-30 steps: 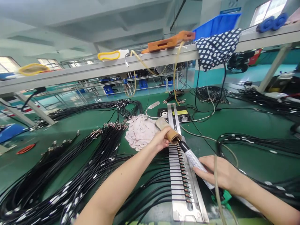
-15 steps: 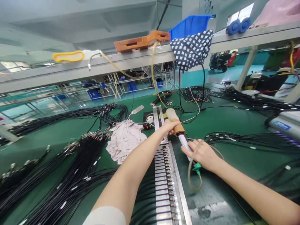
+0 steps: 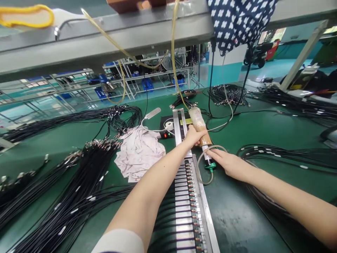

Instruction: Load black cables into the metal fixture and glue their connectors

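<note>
My left hand [image 3: 195, 136] is wrapped round a tan tube [image 3: 204, 136] whose far end is bundled in clear plastic [image 3: 197, 118]. A dispensing syringe [image 3: 206, 154] with a pale label sticks out of the tube's near end. It has a green cap [image 3: 210, 166] and a thin clear hose [image 3: 198, 172] looping from it. My right hand [image 3: 231, 164] lies beside the syringe, fingers stretched out and tips at its barrel; its thumb is hidden. Just below, a metal fixture [image 3: 182, 207] holds a row of black cables with small metal connectors [image 3: 193, 203].
Bundles of black cables [image 3: 86, 175] cover the left of the green table [image 3: 237, 218], with more cables [image 3: 276, 153] at the right. A crumpled pink cloth [image 3: 142, 151] lies left of a black box with lit digits [image 3: 166, 135]. A grey shelf beam [image 3: 110, 38] crosses above.
The syringe now shows less of its length outside the tan tube. My right hand has moved up toward the tube, its fingers straighter. The view has tilted down.
</note>
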The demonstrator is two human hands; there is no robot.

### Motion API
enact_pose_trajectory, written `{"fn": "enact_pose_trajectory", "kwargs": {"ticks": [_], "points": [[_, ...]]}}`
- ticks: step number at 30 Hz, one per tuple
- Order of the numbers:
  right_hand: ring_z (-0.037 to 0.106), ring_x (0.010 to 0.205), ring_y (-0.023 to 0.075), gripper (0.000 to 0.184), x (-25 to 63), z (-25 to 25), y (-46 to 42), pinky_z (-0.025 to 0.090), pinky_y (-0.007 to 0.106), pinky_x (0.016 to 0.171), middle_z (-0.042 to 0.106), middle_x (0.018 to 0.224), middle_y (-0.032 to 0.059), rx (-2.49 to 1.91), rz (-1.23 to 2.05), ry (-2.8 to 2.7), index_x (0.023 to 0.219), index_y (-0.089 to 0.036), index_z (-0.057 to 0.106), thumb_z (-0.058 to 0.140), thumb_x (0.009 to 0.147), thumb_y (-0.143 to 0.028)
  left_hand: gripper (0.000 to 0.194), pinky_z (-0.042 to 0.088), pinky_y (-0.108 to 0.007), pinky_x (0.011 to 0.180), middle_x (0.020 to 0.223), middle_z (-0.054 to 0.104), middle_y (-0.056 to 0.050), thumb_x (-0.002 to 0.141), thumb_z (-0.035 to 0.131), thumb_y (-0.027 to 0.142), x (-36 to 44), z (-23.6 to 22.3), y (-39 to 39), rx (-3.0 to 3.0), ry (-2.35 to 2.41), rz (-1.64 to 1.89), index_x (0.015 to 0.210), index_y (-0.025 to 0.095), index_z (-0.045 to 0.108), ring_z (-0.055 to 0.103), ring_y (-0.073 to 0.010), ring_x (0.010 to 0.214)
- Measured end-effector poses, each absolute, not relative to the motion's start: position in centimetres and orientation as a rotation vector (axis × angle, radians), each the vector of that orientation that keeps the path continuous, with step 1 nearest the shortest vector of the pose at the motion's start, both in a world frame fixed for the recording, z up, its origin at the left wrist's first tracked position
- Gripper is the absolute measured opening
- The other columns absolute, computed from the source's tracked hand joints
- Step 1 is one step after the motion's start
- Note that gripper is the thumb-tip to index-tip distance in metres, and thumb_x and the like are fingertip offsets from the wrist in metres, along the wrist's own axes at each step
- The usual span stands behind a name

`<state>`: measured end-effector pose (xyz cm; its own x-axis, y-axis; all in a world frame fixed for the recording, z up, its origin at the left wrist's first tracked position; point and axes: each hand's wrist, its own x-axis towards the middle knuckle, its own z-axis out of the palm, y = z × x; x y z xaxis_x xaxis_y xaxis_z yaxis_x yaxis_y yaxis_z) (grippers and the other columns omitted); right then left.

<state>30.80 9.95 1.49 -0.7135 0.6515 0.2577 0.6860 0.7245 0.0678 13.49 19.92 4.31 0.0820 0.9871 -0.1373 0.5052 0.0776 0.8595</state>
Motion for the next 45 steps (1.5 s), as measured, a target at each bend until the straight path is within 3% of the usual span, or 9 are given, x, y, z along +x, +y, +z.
{"fn": "enact_pose_trajectory", "kwargs": {"ticks": [4,7,15,18,24,30,37,41,45], "points": [[0.062,0.091,0.0182,0.05,31.1,3.1,7.5,0.049,0.03,0.078,0.065,0.1,0.0092,-1.157,-0.118,-2.664,0.12,-0.015,0.051,0.034,0.076,0.001,0.069,0.039,-0.023,0.041,0.079,0.062,-0.006,0.07,0.065,0.053,13.4,4.5,19.6,1.587,1.555,0.752,0.118,0.016,0.032,0.053,-0.0117,0.044],[0.061,0.079,0.0187,0.027,29.4,4.2,5.9,0.048,0.03,0.071,0.064,0.084,0.0079,-1.146,-0.204,-2.636,0.104,-0.015,0.059,0.038,0.086,-0.015,0.076,0.042,-0.025,0.047,0.082,0.063,-0.007,0.068,0.066,0.053,13.5,4.9,19.5,1.618,1.601,0.755,0.123,0.016,0.028,0.058,-0.0158,0.051],[0.052,0.071,0.0169,0.013,27.6,2.4,4.6,0.041,0.027,0.062,0.053,0.086,0.0081,-1.28,-0.321,-2.724,0.087,-0.017,0.058,0.048,0.083,-0.025,0.07,0.045,-0.025,0.05,0.077,0.064,-0.007,0.07,0.064,0.045,14.6,5.2,20.1,1.547,1.665,0.715,0.122,0.014,0.029,0.059,-0.0161,0.053],[0.053,0.071,0.0162,0.014,28.4,1.6,5.0,0.043,0.028,0.064,0.052,0.086,0.007,-1.314,-0.237,-2.666,0.088,-0.018,0.057,0.047,0.085,-0.027,0.07,0.044,-0.025,0.048,0.075,0.063,-0.007,0.071,0.063,0.044,14.8,5.3,19.9,1.504,1.664,0.715,0.123,0.011,0.029,0.058,-0.0156,0.051],[0.058,0.095,0.0215,0.031,28.1,1.2,6.8,0.048,0.036,0.081,0.056,0.109,0.0111,-1.22,-0.044,-2.57,0.117,-0.02,0.05,0.039,0.09,-0.029,0.066,0.045,-0.027,0.052,0.078,0.061,-0.008,0.071,0.063,0.043,13.4,5.5,19.0,1.492,1.732,0.722,0.121,0.012,0.032,0.062,-0.0195,0.059],[0.056,0.103,0.0259,0.034,27.1,1.5,7.6,0.046,0.04,0.088,0.056,0.113,0.0125,-1.183,0.011,-2.615,0.116,-0.015,0.051,0.042,0.083,-0.019,0.051,0.048,-0.033,0.066,0.081,0.058,-0.006,0.079,0.058,0.036,12.2,6.1,18.7,1.696,1.756,0.626,0.117,0.012,0.034,0.065,-0.0236,0.073],[0.053,0.11,0.0241,0.048,27.2,1.6,6.8,0.045,0.038,0.094,0.052,0.121,0.0107,-1.217,0.108,-2.61,0.123,-0.016,0.047,0.041,0.076,-0.008,0.043,0.038,-0.038,0.091,0.12,0.04,-0.011,0.082,0.054,0.028,12.6,7.1,16.7,1.933,1.934,0.767,0.119,0.015,0.037,0.053,-0.0275,0.11],[0.052,0.111,0.0259,0.04,27.6,2.9,4.7,0.045,0.04,0.093,0.053,0.121,0.0129,-1.234,0.004,-2.568,0.117,-0.013,0.052,0.04,0.079,-0.01,0.017,0.037,-0.033,0.089,0.098,0.053,-0.006,0.087,0.045,0.025,9.5,9.0,11.6,2.233,1.677,0.726,0.099,0.017,0.053,0.055,-0.0224,0.101],[0.057,0.101,0.0249,0.032,28.4,4.6,-0.4,0.048,0.041,0.087,0.06,0.108,0.0114,-1.21,0.04,-2.521,0.111,-0.014,0.056,0.039,0.083,-0.016,0.016,0.041,-0.028,0.074,0.08,0.058,-0.003,0.087,0.045,0.022,3.8,9.0,2.0,2.566,1.274,0.376,0.081,0.015,0.057,0.056,-0.0165,0.08]]}}
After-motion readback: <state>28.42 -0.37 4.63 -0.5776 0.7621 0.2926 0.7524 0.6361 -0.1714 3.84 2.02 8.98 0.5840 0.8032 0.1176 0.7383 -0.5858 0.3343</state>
